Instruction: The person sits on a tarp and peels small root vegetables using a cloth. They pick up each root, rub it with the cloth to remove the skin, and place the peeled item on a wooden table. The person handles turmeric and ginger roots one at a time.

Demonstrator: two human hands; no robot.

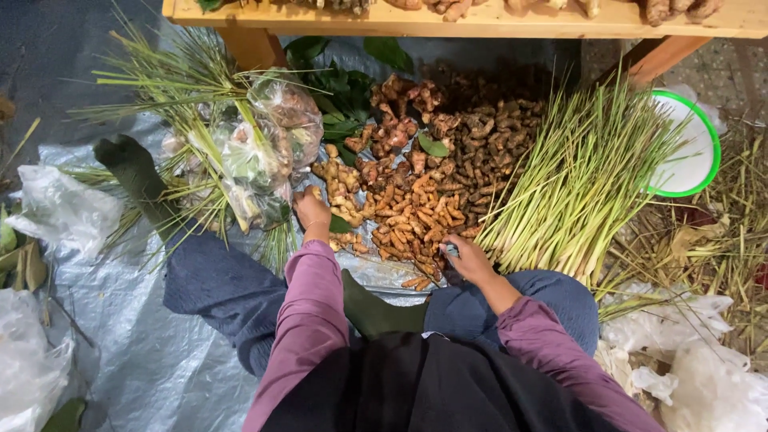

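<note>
Below, a heap of orange turmeric roots [412, 220] lies on grey sheeting [144, 352] between both hands: the right hand [468, 258] pinches one root at its near edge, the left hand [310, 210] rests curled at its left, lemongrass [576, 184] alongside.

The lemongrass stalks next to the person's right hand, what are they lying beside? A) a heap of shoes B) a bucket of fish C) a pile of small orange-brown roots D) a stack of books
C: the lemongrass stalks fan out just right of the pile of small orange-brown roots, where the right hand rests.
</note>
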